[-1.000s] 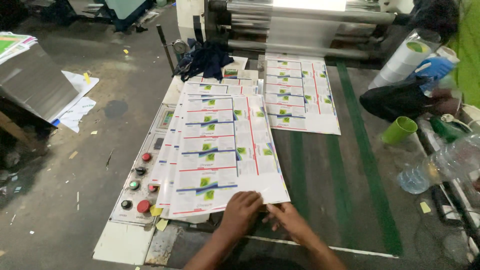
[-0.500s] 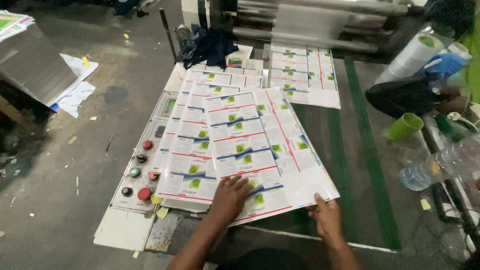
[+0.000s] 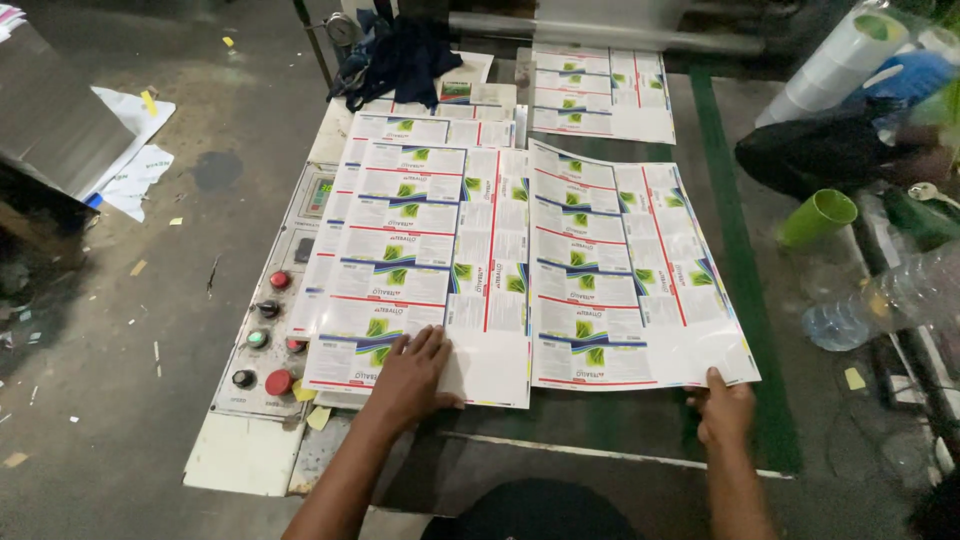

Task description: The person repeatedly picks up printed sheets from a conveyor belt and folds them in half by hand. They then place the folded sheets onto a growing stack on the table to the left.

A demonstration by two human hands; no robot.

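I see left hand flat, ungripping, on left printed sheet | right hand pinching right sheet's near-right corner | long axes near-far.

left hand – flat, fingers spread | right hand – pinching, thumb up

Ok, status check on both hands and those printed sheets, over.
Left hand flat on left sheet stack. Right hand grips right sheet at its corner. Nothing blocking.

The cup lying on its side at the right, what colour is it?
The cup is light green, seen in the head view.
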